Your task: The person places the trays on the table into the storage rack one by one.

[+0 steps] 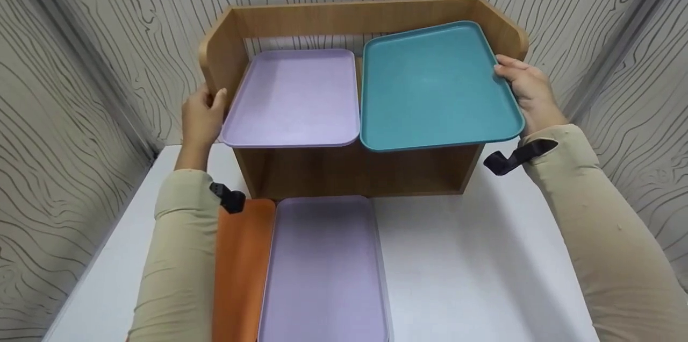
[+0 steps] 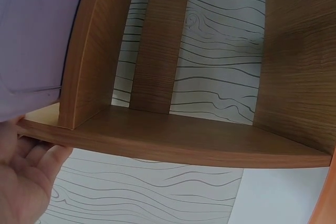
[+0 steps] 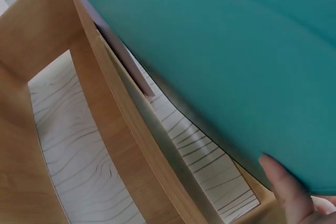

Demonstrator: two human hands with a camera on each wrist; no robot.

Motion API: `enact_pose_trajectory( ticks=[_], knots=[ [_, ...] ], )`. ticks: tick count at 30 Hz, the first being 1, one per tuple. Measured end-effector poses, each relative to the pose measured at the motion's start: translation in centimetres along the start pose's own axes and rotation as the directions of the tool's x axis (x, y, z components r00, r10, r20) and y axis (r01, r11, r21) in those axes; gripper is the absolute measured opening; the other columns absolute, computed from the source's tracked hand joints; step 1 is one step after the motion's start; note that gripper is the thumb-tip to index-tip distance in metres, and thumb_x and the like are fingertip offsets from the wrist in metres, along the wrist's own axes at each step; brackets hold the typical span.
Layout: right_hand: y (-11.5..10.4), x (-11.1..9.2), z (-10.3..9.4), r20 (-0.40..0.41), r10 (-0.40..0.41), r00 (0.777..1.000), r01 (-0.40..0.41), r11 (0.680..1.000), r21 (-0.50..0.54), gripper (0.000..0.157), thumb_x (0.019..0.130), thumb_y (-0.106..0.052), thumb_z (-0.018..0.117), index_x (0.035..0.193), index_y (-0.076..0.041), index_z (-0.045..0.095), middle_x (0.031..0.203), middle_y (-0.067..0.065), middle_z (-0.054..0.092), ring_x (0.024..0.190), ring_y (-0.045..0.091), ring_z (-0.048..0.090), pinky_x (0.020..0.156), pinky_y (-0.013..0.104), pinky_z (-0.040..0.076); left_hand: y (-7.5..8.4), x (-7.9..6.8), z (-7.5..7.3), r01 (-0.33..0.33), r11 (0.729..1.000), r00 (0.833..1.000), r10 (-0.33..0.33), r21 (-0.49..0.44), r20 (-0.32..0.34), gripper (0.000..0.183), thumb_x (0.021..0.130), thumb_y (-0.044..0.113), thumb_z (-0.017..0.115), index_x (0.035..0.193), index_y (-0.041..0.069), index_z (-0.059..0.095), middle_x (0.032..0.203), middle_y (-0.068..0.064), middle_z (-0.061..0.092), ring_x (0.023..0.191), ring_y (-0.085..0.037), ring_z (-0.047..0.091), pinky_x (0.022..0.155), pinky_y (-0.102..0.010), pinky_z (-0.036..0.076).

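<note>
Teal and smooth, apparently moulded plastic, the teal tray sits askew over the right half of the wooden rack, its far edge slanting rather than running parallel to the rear rail. It looks light and fairly stiff, unlikely to break; the smooth face probably offers little grip, so the low raised rim seems the best place to take hold, ideally midway along a side so that it does not swing. The right hand pinches it there, on the right edge, with a digit pressed to the underside. The left hand grips the rack's left side panel, thumb close to the neighbouring lilac tray.

That tray lies over the left half, right beside the teal one; whether their rims touch is hard to tell. It limits room on the left, while the right side panel limits it on the other. Below, on the white bench, a second lilac sheet-like tray lies in front of the rack, beside an orange tray partly hidden by the left sleeve.
</note>
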State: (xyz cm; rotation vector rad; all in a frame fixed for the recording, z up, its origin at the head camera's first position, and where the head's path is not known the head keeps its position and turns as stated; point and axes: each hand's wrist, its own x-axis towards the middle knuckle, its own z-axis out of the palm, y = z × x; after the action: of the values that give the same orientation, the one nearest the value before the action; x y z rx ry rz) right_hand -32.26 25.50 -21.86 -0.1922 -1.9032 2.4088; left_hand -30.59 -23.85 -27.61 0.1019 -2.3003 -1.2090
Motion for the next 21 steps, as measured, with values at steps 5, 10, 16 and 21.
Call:
enact_pose_trajectory(
  ticks=[5,10,16,21],
  knots=[
    [0.2,0.1,0.1,-0.016,-0.024,1.000,0.023,0.998,-0.051,0.036,0.090,-0.013,0.063,0.125,-0.013,0.056,0.128,0.003,0.047,0.104,0.008,0.052,0.074,0.016,0.048,-0.1,0.1,0.1,-0.001,1.000,1.000,0.001,0.002,0.006,0.035,0.099,0.024,0.046,0.118,-0.002,0.058,0.113,-0.019,0.063,0.097,-0.026,0.057,0.087,-0.038,0.044],
    [0.5,0.3,0.5,-0.014,-0.032,0.999,0.030,0.992,-0.123,0.053,0.093,-0.015,0.058,0.143,-0.008,0.039,0.141,0.008,0.037,0.120,0.013,0.043,0.098,0.021,0.040,0.0,0.0,0.1,0.008,1.000,1.000,-0.008,0.011,0.013,0.036,0.099,0.024,0.045,0.122,-0.002,0.056,0.117,-0.019,0.062,0.101,-0.027,0.057,0.090,-0.040,0.043],
    [0.3,1.0,0.4,0.045,-0.005,0.999,0.015,0.975,-0.223,0.055,0.097,-0.020,0.050,0.148,-0.011,0.029,0.154,0.003,0.022,0.134,0.012,0.027,0.111,0.026,0.022,0.1,0.0,0.2,0.010,1.000,0.999,-0.010,0.004,0.030,0.038,0.099,0.025,0.045,0.123,-0.002,0.056,0.119,-0.019,0.061,0.103,-0.028,0.057,0.091,-0.040,0.043],
    [0.5,1.7,0.7,0.088,-0.025,0.996,0.047,0.968,-0.248,0.060,0.096,-0.024,0.050,0.149,-0.009,0.025,0.157,0.003,0.014,0.138,0.010,0.016,0.112,0.024,0.014,0.0,0.1,0.0,0.007,1.000,1.000,-0.007,0.004,0.018,0.036,0.099,0.025,0.045,0.120,-0.003,0.057,0.114,-0.020,0.062,0.098,-0.027,0.057,0.088,-0.039,0.043]
  ],
)
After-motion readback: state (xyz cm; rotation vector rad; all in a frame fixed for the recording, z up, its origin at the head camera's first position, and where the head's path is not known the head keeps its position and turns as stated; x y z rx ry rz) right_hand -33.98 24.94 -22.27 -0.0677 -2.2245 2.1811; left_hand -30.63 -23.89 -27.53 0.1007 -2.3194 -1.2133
